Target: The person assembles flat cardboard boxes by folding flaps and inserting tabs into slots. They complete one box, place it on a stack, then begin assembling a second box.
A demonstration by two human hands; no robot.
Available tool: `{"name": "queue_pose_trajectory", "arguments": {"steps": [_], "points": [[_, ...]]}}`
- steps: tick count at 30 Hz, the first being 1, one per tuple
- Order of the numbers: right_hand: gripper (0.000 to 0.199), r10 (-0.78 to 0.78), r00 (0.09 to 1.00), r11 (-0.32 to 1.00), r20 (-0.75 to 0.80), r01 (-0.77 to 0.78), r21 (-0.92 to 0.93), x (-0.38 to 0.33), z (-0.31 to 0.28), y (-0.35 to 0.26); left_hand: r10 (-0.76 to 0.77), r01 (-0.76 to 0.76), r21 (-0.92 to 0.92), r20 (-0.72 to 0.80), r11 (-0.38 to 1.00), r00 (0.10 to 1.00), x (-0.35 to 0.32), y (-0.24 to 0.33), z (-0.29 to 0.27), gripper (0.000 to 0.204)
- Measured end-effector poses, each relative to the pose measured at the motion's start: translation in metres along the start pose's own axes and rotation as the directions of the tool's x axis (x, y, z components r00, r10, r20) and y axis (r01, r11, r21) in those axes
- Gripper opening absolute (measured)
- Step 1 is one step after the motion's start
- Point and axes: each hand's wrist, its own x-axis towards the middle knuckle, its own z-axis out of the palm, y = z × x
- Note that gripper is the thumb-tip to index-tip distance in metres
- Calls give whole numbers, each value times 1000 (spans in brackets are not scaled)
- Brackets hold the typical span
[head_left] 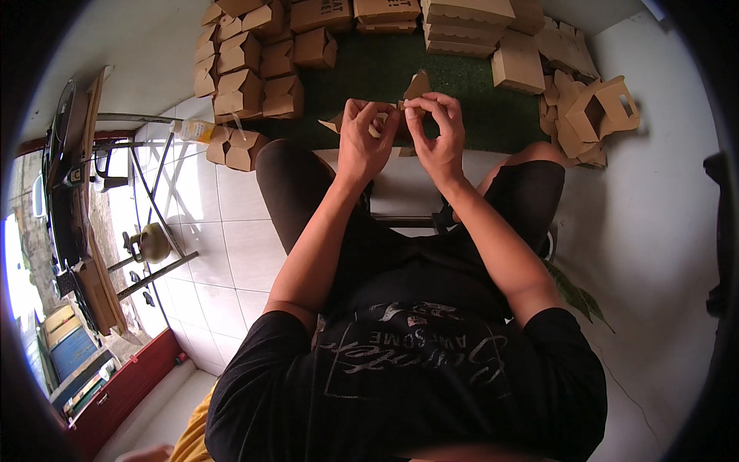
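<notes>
Both of my hands are raised together over my knees, holding one brown cardboard box blank that is partly folded. My left hand grips its left side, with a flap poking out to the left. My right hand pinches its right side, with a pointed flap sticking up above my fingers. Most of the blank is hidden behind my fingers. I sit with my legs apart on a white tiled floor, in front of a green mat.
Several folded brown boxes are stacked at the mat's left. Flat stacks of blanks lie at the back. Open boxes with handles pile up at the right. A metal-framed table stands to my left.
</notes>
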Motion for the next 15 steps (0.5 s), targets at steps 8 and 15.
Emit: {"name": "queue_pose_trajectory", "arguments": {"steps": [8, 15], "points": [[16, 290, 957, 924, 28, -288, 251, -3, 4, -7, 27, -27, -24, 6, 999, 1000, 1, -1, 1, 17], [24, 231, 972, 951, 43, -235, 199, -2, 3, -4, -88, 91, -125, 32, 988, 996, -1, 4, 2, 18]]}}
